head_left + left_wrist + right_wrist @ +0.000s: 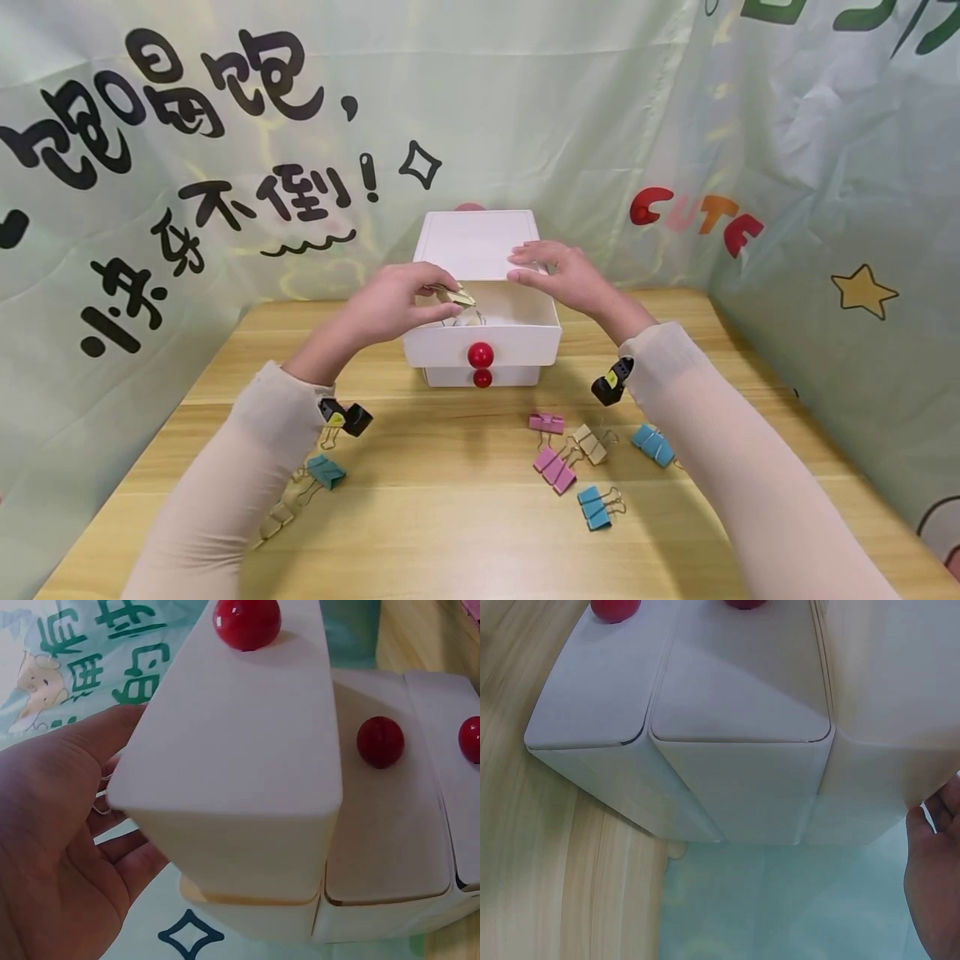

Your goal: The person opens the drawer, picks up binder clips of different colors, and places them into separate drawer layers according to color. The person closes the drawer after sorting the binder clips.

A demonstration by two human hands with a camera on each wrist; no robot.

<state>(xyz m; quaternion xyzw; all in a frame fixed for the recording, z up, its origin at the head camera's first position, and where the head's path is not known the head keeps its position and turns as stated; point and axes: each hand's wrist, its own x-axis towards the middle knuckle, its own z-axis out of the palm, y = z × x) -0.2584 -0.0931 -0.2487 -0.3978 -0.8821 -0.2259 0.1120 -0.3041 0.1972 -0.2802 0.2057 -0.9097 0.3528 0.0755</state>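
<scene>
A white drawer box (476, 237) with red ball knobs stands at the back of the table, its top drawer (442, 337) pulled out. Above that drawer my left hand (393, 304) pinches a yellowish binder clip (459, 296) between thumb and fingers. Wire handles of at least one more clip show inside the drawer. My right hand (562, 271) is at the box's upper right edge, fingers extended and holding nothing. In the left wrist view, the drawer front (232, 727) hides part of the left hand. The right wrist view shows my right fingertips beside the drawer's side wall (889, 780).
Pink clips (555, 471), blue clips (596, 508) and a yellowish clip (590, 444) lie front right on the wooden table (442, 500). A teal clip (326, 472) and yellowish clips (277, 521) lie by the left forearm. A printed cloth (525, 100) hangs behind.
</scene>
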